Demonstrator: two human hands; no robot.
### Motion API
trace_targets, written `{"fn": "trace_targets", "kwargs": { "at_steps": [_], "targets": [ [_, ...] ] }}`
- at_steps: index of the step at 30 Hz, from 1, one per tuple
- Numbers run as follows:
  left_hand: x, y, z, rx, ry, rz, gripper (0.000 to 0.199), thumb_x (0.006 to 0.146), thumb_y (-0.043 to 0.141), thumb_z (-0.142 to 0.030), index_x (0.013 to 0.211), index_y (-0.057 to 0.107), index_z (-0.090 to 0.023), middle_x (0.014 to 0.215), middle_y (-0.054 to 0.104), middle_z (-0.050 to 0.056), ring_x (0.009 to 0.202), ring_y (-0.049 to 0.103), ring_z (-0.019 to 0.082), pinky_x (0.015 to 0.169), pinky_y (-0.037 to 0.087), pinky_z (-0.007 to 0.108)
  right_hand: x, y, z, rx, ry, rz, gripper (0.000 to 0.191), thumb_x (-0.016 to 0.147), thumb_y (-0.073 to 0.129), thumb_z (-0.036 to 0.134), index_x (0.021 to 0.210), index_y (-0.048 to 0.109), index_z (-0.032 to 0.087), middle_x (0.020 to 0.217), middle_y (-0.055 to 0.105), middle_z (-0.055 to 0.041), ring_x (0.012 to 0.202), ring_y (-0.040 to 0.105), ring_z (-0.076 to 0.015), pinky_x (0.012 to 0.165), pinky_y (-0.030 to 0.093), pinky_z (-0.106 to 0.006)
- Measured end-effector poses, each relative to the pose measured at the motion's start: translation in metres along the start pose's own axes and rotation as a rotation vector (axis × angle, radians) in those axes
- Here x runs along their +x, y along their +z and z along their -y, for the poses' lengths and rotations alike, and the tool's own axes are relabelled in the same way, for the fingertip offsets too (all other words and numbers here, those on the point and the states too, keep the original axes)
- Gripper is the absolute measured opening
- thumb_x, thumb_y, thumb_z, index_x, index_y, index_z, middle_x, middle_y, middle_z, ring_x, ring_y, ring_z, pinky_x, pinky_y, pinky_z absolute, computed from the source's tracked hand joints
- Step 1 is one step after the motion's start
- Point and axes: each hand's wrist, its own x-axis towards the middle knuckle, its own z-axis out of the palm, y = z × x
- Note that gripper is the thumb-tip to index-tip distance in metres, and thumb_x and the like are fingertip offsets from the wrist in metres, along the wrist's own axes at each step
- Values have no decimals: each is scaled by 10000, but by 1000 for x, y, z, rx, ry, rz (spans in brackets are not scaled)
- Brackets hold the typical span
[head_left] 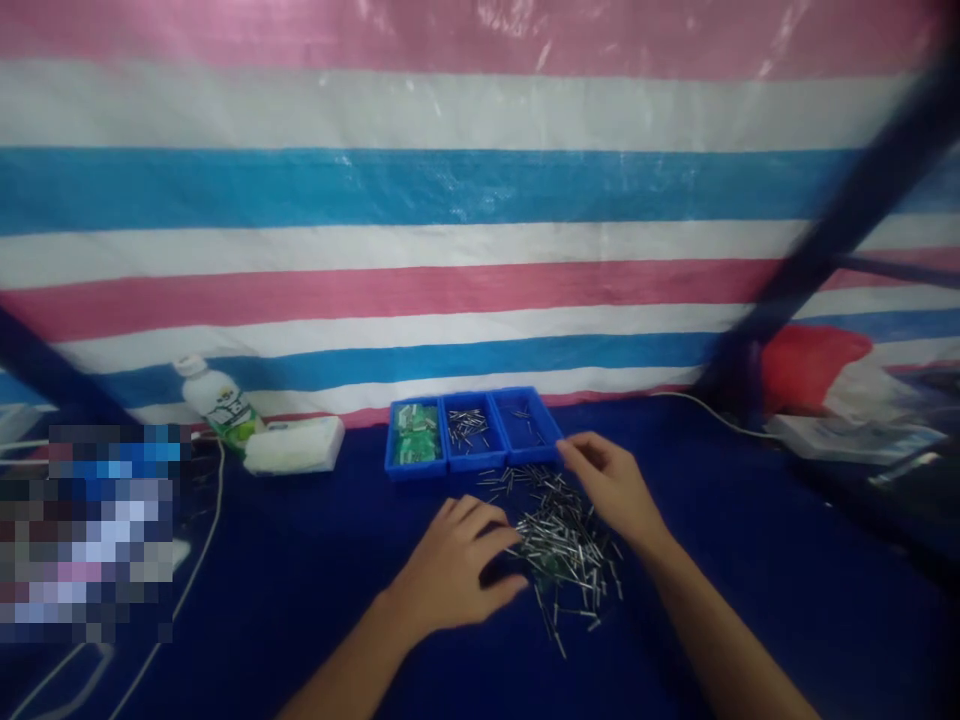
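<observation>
Slim metal pins lie in a loose, crisscrossed pile on the dark blue surface, between your two hands and just in front of the blue tray. Your left hand sits at the pile's left edge with its grip spread, thumb and index finger apart. Your right hand reaches to the tray's near right corner; its thumb and index finger come close together there, but you cannot tell from this view whether they pinch a pin.

The tray has three compartments: green packets in the left, a cluster of pins in the middle, a few scattered ones in the right. With your right fingertips at that corner, a small knock could shift the tray or jolt its pins. Pins cross over each other, so drawing one out could drag neighbours along or roll strays outward, especially those at the pile's near edge. A low sweep of your left palm could scatter them too. Something thin and dropped on this dark cloth might be hard to spot.
</observation>
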Motion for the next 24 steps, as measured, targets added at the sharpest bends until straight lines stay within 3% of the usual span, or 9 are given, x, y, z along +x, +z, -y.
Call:
{"fn": "trace_targets", "kwargs": {
  "at_steps": [3, 5, 7, 11, 18, 24],
  "targets": [
    [0, 3, -9, -1, 84, 18, 346, 860, 695, -440, 1151, 642, -262, 1163, 622, 22, 1053, 525, 236, 896, 383, 416, -38, 0, -17, -270, -57, 101, 428, 918, 552, 542, 1160, 653, 204, 1179, 683, -108, 1093, 633, -283, 946, 493, -433],
    [-1, 6, -13, -14, 136, 33, 348, 843, 711, -446, 1131, 654, -259, 1130, 624, 22, 1031, 526, 230, 875, 372, 402, -64, 1, -28, -519, -89, 154, 603, 913, 527, 591, 1384, 541, 215, 1471, 504, -150, 1376, 430, -361, 1094, 374, -558],
    [-1, 8, -17, -31, 179, 65, 351, 831, 726, -435, 1139, 661, -279, 1083, 617, 15, 994, 526, 220, 847, 363, 384, -82, 5, -35, -708, -102, 215, 680, 926, 483, 612, 1506, 409, 265, 1596, 345, -118, 1484, 235, -381, 1148, 265, -627],
    [-3, 8, -20, -31, 203, 129, 283, 847, 727, -386, 1120, 687, -324, 980, 584, -2, 912, 511, 189, 807, 349, 353, -95, 24, -32, -843, -89, 281, 659, 976, 365, 592, 1555, 318, 279, 1645, 229, -98, 1513, 137, -366, 1154, 186, -676],
    [-3, 3, -6, -41, 164, 142, 140, 863, 736, -387, 901, 724, -253, 926, 599, -3, 911, 516, 179, 821, 337, 344, -89, 58, -7, -832, -46, 261, 578, 1008, 335, 479, 1500, 435, 193, 1605, 308, -168, 1499, 189, -371, 1166, 157, -658],
    [-7, -8, 7, -75, 114, 153, 84, 873, 732, -324, 846, 712, -247, 930, 625, -19, 910, 531, 166, 818, 339, 333, -86, 79, 2, -811, -37, 253, 561, 1007, 342, 459, 1475, 470, 176, 1605, 295, -186, 1496, 191, -388, 1161, 151, -663]
  ]
}}
